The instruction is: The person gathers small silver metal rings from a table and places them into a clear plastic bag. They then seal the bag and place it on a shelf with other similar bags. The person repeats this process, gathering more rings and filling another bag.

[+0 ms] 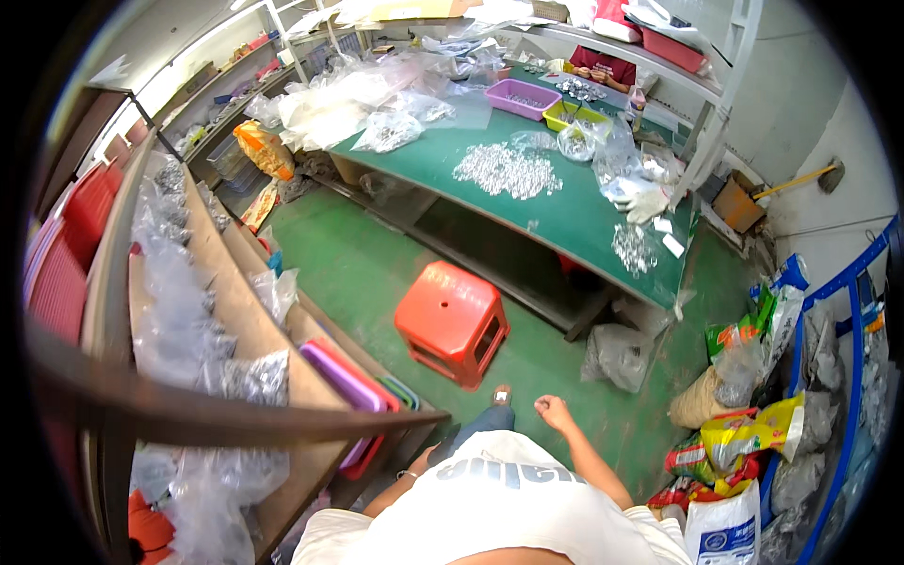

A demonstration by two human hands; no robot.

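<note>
My right hand hangs in front of me over the green floor, its fingers curled in, with nothing showing in them. Low at my left side is my left hand, close to the end of the wooden shelf; a band circles its wrist and its fingers are hard to see. Ahead of me stands a red plastic stool, touched by neither hand. Beyond it, a green-topped table bears a wide pile of small silvery pieces and a smaller heap near its right end.
Purple and yellow trays stand on the table beside plastic bags. A person in dark red sits behind it. Shelves with bagged parts and trays line my left. Colourful sacks and a blue rack stand right.
</note>
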